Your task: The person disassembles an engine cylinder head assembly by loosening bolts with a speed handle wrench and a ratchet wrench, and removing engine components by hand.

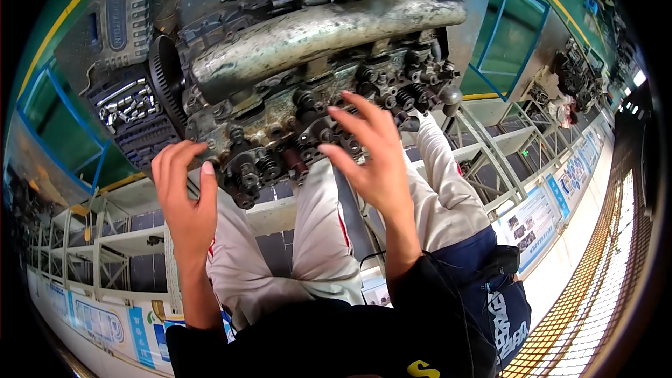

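Silver-grey and rust-stained metal is filling my view: a large engine with a long curved tubular manifold [329,38] is lying on its stand in front of the seated wearer. Along its near edge, dark oily rocker arms and coil springs [306,122] are sitting uncovered, so I am judging that the top is already opened up while most of the valve gear is remaining mounted. I am not seeing any fastener being turned, and I cannot tell which parts are loose.

The left hand [185,203] is hovering by the engine's left end, thumb and fingers parted, gripping nothing I can see. The right hand [381,168] is spreading above the middle rockers, likewise unclenched; whether its fingertips are touching metal, I cannot tell. No tool is being held: shiny steel sockets [129,106] are resting in a dark plastic case [119,28] on the left, so the handwork is looking largely unfinished.
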Tool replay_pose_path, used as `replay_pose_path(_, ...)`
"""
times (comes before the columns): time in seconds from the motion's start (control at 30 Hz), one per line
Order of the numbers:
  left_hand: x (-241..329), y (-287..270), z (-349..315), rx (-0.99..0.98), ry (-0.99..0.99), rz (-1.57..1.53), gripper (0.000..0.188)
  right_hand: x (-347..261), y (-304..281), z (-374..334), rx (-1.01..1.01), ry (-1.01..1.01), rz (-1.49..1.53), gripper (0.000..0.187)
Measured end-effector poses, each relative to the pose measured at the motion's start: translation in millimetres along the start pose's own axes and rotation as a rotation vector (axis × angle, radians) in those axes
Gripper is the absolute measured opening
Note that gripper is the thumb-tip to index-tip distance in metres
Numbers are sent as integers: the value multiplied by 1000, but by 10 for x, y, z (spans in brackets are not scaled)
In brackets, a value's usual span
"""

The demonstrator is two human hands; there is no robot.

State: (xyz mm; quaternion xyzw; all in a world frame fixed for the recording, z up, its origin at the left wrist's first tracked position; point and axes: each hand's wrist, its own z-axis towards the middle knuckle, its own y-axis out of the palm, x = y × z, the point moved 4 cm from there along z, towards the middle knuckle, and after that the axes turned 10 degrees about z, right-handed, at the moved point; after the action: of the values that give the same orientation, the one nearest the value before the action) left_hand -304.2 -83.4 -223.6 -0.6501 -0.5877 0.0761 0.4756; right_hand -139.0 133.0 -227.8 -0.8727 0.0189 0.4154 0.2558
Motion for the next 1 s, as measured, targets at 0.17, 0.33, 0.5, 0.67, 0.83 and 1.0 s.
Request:
replay_pose_path(0.17, 39, 49, 1, -7, 40, 24, 20, 406, -404, 92, 365, 45, -229, 41)
replay_pose_path(0.33, 131, 97, -41, -10, 38, -4, 19, 579, -227, 251, 311, 51, -341, 36)
replay_pose_path(0.5, 130, 103, -76, -4, 38, 2, 19, 603, -275, 359, 270, 94, -329, 30)
replay_pose_path(0.67, 6, 62, -104, 1, -14, 26, 20, 630, -305, 359, 259, 27, -320, 25)
replay_pose_path(0.83, -84, 40, -114, 16, -8, 31, 21, 487, -729, 218, 486, 202, -122, 37)
replay_pose_path(1.0, 14, 90, -112, 15, -9, 8, 20, 156, -1184, 188, 376, 100, -273, 42)
